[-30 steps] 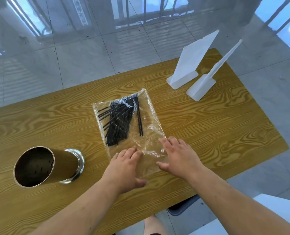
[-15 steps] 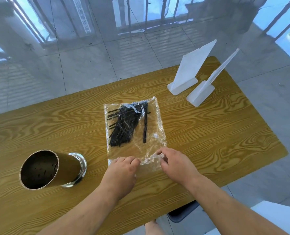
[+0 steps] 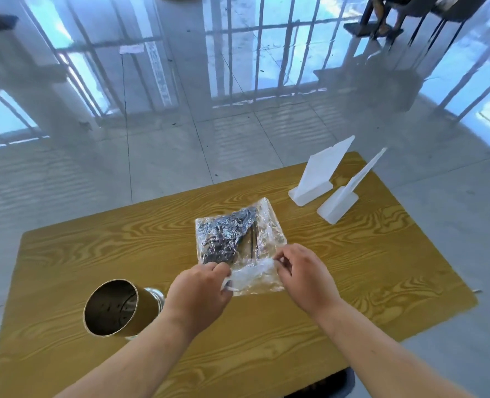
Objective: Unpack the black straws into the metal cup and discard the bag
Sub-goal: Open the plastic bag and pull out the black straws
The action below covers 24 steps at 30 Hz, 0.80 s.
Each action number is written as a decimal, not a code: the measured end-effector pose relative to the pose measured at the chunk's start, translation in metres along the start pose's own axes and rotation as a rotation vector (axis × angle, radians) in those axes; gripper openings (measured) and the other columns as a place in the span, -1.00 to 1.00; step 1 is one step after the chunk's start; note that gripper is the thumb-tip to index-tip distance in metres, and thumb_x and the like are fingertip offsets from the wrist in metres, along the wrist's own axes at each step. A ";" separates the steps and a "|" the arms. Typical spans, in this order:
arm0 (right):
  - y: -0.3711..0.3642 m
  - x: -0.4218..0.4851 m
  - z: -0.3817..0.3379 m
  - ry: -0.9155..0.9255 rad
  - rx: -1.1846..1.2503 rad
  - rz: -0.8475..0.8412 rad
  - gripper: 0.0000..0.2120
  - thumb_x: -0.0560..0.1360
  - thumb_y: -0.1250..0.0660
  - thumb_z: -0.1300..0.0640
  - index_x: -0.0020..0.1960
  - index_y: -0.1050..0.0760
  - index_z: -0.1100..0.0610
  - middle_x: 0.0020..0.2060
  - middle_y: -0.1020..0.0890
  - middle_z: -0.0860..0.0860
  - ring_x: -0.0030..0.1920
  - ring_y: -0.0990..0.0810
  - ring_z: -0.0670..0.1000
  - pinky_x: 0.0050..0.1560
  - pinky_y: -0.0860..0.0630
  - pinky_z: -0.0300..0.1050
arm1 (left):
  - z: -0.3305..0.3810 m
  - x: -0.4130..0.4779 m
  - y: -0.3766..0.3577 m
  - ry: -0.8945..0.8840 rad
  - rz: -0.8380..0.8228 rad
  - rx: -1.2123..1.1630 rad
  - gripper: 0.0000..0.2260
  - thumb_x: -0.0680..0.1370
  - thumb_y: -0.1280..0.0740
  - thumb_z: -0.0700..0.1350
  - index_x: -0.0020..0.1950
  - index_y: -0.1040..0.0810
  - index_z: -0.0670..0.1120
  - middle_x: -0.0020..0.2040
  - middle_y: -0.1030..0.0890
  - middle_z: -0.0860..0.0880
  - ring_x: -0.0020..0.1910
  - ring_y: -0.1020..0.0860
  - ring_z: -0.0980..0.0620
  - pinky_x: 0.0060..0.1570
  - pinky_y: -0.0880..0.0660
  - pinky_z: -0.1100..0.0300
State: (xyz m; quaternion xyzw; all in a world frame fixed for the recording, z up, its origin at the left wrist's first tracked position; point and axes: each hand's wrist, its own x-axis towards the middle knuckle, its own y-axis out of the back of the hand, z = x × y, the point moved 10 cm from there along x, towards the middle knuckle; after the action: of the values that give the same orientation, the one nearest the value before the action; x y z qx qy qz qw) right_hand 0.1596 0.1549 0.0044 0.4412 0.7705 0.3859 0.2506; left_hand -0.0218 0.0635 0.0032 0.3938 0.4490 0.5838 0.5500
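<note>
Clear bag (image 3: 266, 225) (one), two hands (image 3: 199, 291) (image 3: 302, 275), one metal cup (image 3: 114, 307)

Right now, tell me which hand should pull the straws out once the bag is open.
Left hand: it is nearest the metal cup. The right hand can hold the bag.

I see bare table (image 3: 367, 271) right of the bag (image 3: 264, 234); two white stands (image 3: 321, 173) block the far right corner; the cup (image 3: 114, 307) crowds my left hand (image 3: 199, 291); far left lies open.
</note>
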 end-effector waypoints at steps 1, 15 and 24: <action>0.008 0.004 -0.008 0.017 0.005 0.034 -0.98 0.64 -0.39 0.10 0.04 -0.59 0.03 -0.11 -0.60 -0.15 -0.06 -0.55 -0.12 -0.09 -0.42 -0.34 | 0.003 0.000 0.008 -0.008 0.026 -0.006 -0.77 0.52 -0.35 0.11 0.08 -0.62 0.01 -0.11 -0.68 0.06 -0.13 -0.65 -0.07 -0.22 -0.54 0.05; 0.078 0.046 -0.111 0.206 0.107 0.244 -0.91 0.64 -0.39 -0.01 0.05 -0.56 0.00 -0.13 -0.54 -0.19 -0.08 -0.52 -0.13 -0.13 -0.40 -0.28 | 0.016 0.024 0.145 0.023 0.333 0.008 -0.91 0.55 -0.41 -0.06 -0.14 -0.59 -0.01 -0.29 -0.64 0.08 -0.37 -0.61 -0.04 -0.40 -0.57 0.05; 0.094 0.054 -0.134 0.299 -0.131 0.183 -0.87 0.54 -0.51 0.02 -0.01 -0.61 0.04 -0.03 -0.52 -0.11 0.14 -0.49 0.01 0.16 -0.52 -0.06 | -0.004 0.035 0.189 0.044 0.210 -0.083 -0.95 0.53 -0.43 -0.08 -0.10 -0.61 0.07 -0.18 -0.65 0.13 -0.19 -0.61 0.03 -0.25 -0.51 0.16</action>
State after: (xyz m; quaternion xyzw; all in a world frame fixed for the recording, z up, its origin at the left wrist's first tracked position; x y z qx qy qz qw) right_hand 0.0814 0.1813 0.1557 0.4300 0.7288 0.5179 0.1253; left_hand -0.0831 0.0993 0.1815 0.4026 0.3927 0.6648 0.4916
